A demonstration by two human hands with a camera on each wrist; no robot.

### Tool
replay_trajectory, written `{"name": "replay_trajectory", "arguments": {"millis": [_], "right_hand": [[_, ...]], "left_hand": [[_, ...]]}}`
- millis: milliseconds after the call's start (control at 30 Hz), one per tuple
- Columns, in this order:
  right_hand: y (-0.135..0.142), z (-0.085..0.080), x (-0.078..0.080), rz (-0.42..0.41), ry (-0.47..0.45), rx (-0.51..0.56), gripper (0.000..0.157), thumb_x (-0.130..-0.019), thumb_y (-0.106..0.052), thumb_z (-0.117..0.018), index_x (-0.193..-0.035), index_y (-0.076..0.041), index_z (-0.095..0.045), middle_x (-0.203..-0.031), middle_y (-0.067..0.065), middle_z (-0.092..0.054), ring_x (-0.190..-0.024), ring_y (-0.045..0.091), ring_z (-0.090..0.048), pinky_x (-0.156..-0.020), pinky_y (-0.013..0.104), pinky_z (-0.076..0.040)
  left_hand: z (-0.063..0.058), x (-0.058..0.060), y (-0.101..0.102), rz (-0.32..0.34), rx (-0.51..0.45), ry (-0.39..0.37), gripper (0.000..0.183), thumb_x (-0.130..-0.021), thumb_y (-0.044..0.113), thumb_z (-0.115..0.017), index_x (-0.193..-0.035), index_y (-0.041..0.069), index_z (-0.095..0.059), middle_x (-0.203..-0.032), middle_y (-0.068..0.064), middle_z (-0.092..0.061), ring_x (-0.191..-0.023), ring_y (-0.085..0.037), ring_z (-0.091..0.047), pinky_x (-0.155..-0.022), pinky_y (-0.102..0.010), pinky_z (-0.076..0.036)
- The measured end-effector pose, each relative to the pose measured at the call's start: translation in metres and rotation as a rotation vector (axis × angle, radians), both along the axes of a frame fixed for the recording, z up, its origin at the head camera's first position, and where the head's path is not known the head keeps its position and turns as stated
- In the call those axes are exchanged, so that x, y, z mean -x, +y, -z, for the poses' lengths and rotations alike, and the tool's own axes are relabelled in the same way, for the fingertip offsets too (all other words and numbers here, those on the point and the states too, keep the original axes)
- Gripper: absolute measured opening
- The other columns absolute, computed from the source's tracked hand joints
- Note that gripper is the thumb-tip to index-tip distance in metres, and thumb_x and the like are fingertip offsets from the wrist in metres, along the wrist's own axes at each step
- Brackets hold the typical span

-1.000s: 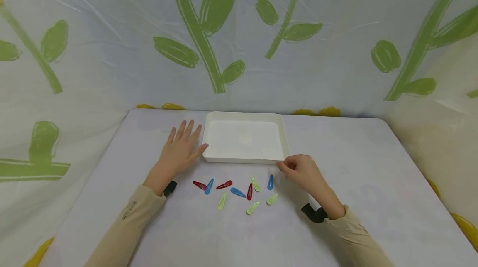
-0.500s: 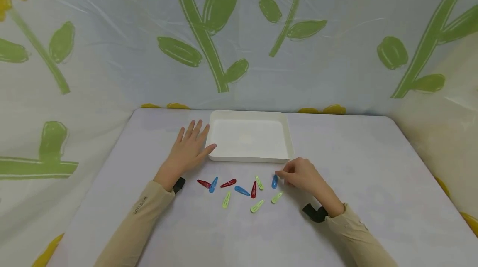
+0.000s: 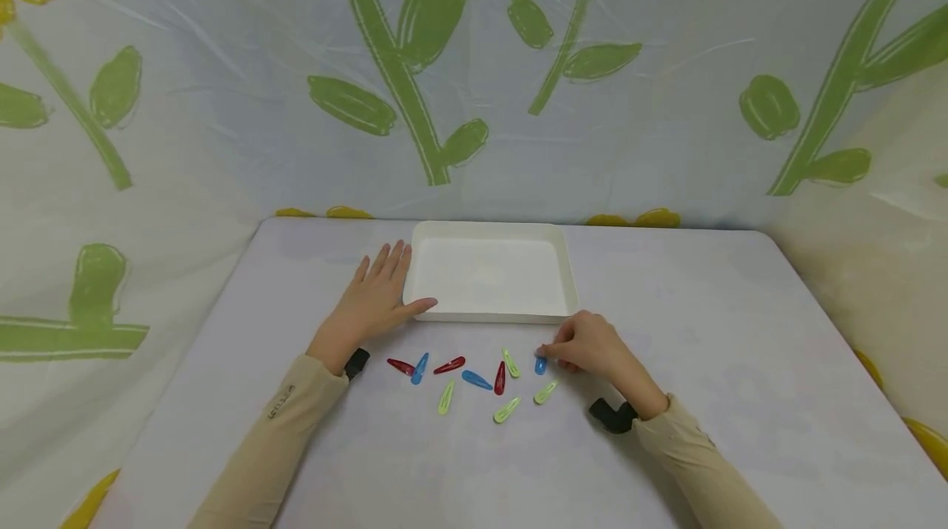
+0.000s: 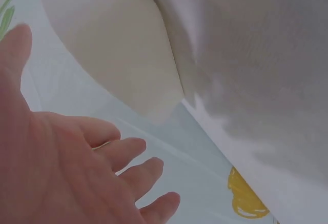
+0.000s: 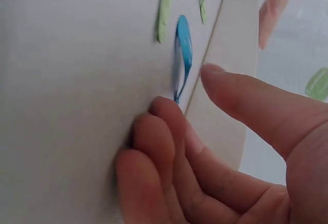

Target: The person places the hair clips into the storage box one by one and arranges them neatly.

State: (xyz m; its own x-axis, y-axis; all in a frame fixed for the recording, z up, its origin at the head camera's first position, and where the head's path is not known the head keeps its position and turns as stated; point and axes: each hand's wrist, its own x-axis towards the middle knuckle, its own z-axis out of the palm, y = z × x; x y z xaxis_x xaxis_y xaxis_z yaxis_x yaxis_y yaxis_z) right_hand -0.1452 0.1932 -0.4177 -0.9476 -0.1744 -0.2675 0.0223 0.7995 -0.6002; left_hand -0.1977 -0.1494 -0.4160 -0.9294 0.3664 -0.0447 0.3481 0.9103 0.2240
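Note:
Several snap hair clips in red, blue and light green lie on the table in front of a shallow white tray (image 3: 492,318). My right hand (image 3: 595,345) is at the rightmost blue hair clip (image 3: 541,366), covering its far end in the head view. The right wrist view shows that blue clip between thumb and fingertips, with a gap between thumb (image 5: 246,93) and fingers (image 5: 154,137). My left hand (image 3: 369,300) lies with straight fingers along the tray's left side, its thumb over the front left corner.
Left of the blue clip lie a red clip (image 3: 499,378) and a green clip (image 3: 511,364). Another green clip (image 3: 545,392) is just nearer to me. Behind the table (image 3: 741,364) hangs a flower-patterned cloth (image 3: 259,101).
My right hand has moved from the tray's front right corner toward me, down to the blue hair clip. The left hand has shifted slightly right, closer against the tray.

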Motion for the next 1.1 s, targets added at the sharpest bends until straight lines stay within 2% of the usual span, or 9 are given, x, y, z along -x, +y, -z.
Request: {"name": "replay_trajectory", "arguments": {"millis": [167,333,500,800,1100], "right_hand": [[-0.001,0.000,0.003,-0.004,-0.005,-0.003,0.026,-0.080,-0.027,-0.082,-0.065,-0.009,-0.071,-0.057,0.000,-0.061,-0.052,0.014,-0.058,-0.050,0.027,-0.046],[0.001,0.002,0.004,-0.010,0.013,0.025,0.027,-0.079,-0.025,-0.083,-0.063,-0.008,-0.070,-0.055,0.000,-0.061,-0.050,0.013,-0.059,-0.048,0.028,-0.047],[0.001,0.003,0.005,-0.013,0.002,0.037,0.027,-0.079,-0.025,-0.083,-0.062,-0.008,-0.070,-0.055,0.000,-0.062,-0.050,0.013,-0.059,-0.048,0.027,-0.048],[-0.001,0.006,0.007,0.018,-0.032,0.036,0.029,-0.080,-0.029,-0.082,-0.064,-0.008,-0.071,-0.057,0.001,-0.061,-0.052,0.014,-0.059,-0.050,0.027,-0.047],[-0.002,0.005,0.005,0.028,-0.034,0.032,0.026,-0.077,-0.025,-0.084,-0.063,-0.008,-0.070,-0.056,0.001,-0.062,-0.051,0.014,-0.060,-0.049,0.028,-0.049]], "left_hand": [[0.002,0.002,0.002,0.044,-0.004,-0.061,0.112,-0.089,0.072,-0.050,-0.157,-0.003,-0.001,-0.165,-0.018,0.001,-0.151,-0.035,0.000,-0.120,-0.054,-0.005],[0.008,0.006,0.002,0.080,-0.015,-0.063,0.113,-0.088,0.075,-0.047,-0.157,-0.003,-0.002,-0.165,-0.017,0.004,-0.151,-0.035,-0.001,-0.120,-0.053,-0.006],[0.012,0.010,0.000,0.066,-0.031,-0.070,0.116,-0.087,0.078,-0.044,-0.157,-0.003,0.000,-0.165,-0.017,0.006,-0.152,-0.031,0.001,-0.120,-0.052,-0.005],[0.012,0.013,-0.002,0.056,-0.049,-0.081,0.121,-0.084,0.081,-0.046,-0.156,-0.004,0.002,-0.165,-0.017,0.008,-0.152,-0.029,0.002,-0.120,-0.051,-0.007],[0.013,0.015,0.002,0.042,-0.046,-0.121,0.123,-0.081,0.085,-0.042,-0.157,0.000,0.006,-0.165,-0.014,0.013,-0.152,-0.028,0.006,-0.120,-0.052,-0.005]]}}
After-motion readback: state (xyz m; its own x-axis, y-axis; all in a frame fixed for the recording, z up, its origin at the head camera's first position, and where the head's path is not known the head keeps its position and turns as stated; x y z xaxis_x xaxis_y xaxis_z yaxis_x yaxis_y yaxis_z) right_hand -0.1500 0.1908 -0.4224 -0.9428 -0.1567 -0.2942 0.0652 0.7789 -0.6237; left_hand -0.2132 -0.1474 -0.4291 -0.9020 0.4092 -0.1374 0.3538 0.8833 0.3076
